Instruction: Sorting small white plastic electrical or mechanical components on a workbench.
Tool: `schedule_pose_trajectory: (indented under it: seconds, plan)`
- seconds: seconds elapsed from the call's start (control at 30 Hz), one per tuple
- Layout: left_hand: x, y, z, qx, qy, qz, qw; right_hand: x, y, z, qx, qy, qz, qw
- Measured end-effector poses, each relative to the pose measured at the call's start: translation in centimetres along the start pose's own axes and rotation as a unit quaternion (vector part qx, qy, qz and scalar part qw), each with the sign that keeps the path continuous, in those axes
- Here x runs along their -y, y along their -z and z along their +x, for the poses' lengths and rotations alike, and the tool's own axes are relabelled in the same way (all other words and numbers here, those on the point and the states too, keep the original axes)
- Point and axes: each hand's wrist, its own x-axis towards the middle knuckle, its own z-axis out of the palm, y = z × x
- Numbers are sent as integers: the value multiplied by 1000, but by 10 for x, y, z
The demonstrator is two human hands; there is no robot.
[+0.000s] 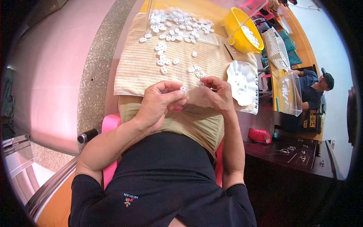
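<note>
My left hand (160, 100) pinches a small white oval piece (183, 88) between thumb and fingertips, above the near edge of the striped towel (140, 72). To its right, my right hand (219, 94) is closed in a pinch. Something pale and blurred shows at its fingertips, too small to name. The two hands are a short gap apart. Just beyond them lies a small group of white oval pieces with dark holes (196, 70). A looser cluster (162, 56) rests farther left, and a large heap (176, 22) covers a clear tray at the far side.
Right of my right hand stands a white scalloped dish (245, 92) with small white bits inside. A yellow basket (232, 28) holding white pieces is behind it, near a thin dark stick (228, 52). Another person (314, 89) sits at a table on the right, by a clear bin (293, 92).
</note>
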Motion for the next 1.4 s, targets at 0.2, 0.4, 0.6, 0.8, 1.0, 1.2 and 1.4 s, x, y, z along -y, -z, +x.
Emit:
schedule_pose_trajectory:
  seconds: [0.2, 0.4, 0.6, 0.8, 1.0, 1.2, 1.4]
  plan:
    - [1, 2, 1, 5, -4, 10, 1000, 21, 15, 3, 54, 92, -186, 977]
    - [1, 1, 1, 5, 3, 12, 1000, 22, 10, 8, 75, 115, -341, 930]
    - [2, -1, 1, 3, 6, 6, 1000, 19, 8, 5, 57, 85, -360, 927]
    - [4, 2, 2, 14, 3, 6, 1000, 24, 9, 4, 82, 72, -348, 931]
    - [4, 1, 1, 8, 11, 19, 1000, 12, 11, 0, 58, 59, -236, 968]
    - [4, 0, 1, 11, 10, 12, 1000, -3, 9, -7, 50, -1, 25, 998]
    - [6, 2, 2, 12, 12, 15, 1000, 1, -2, -14, 75, -56, 167, 982]
